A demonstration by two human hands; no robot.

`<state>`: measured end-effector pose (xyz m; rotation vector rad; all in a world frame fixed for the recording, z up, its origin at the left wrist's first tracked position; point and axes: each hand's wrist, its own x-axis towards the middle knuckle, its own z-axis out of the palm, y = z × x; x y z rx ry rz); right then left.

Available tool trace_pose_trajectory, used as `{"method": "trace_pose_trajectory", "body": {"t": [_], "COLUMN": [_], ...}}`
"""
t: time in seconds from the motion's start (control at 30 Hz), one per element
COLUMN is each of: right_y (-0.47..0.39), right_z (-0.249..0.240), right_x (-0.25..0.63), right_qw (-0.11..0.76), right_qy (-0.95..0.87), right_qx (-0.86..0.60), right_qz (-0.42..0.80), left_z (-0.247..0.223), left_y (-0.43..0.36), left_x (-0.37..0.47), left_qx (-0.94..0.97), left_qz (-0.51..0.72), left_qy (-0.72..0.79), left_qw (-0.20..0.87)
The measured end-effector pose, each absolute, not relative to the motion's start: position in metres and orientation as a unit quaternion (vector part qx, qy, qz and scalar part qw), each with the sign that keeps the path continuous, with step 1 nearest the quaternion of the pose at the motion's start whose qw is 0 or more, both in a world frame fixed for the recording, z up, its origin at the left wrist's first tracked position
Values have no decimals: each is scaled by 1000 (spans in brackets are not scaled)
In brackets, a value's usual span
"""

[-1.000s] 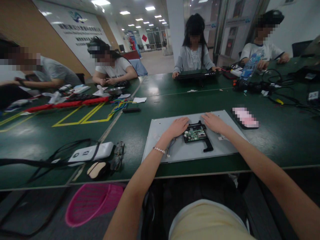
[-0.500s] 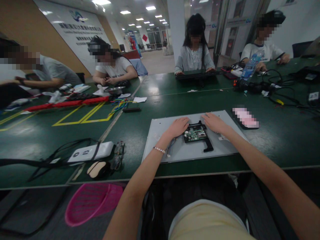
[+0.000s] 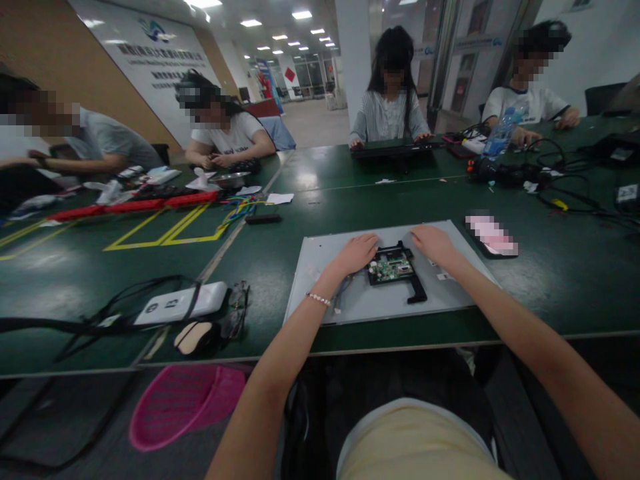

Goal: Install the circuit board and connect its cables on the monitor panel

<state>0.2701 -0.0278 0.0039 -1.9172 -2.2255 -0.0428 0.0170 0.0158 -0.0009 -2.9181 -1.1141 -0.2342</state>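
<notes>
A flat grey metal panel (image 3: 345, 308) lies on the green table before me. On it sits a green circuit board (image 3: 389, 269) in a black plastic frame (image 3: 417, 291) with an arm toward me. My left hand (image 3: 358, 252) rests at the frame's upper left corner, palm down, fingers stretched forward and not wrapped round anything. To the frame's upper right, my right hand (image 3: 432, 243) lies on the panel, a small gap from the frame, fingers reaching inward and bent slightly. Thin cables (image 3: 342, 293) run beside my left wrist.
Right of the panel is a phone in a pink case (image 3: 491, 236). On the left are a white power strip (image 3: 183, 304), eyeglasses (image 3: 237, 309) and a mouse (image 3: 196, 338). A pink basket (image 3: 187, 407) stands below the table edge. Several people sit across the table.
My right hand has shifted slightly right, away from the black frame, and its fingers are more bent. My left hand, the panel and the board stay where they were.
</notes>
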Motion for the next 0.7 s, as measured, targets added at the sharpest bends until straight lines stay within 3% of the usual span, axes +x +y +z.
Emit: {"method": "trace_pose_trajectory", "body": {"t": [0.7], "right_y": [-30], "right_z": [11], "right_x": [268], "right_qw": [71], "right_qy": [-733], "right_qx": [-675], "right_qz": [-47], "left_z": [3], "left_y": [13], "left_x": [18], "left_qx": [-929], "left_qz": [-70], "left_qy": [-362], "left_qw": [-1]}}
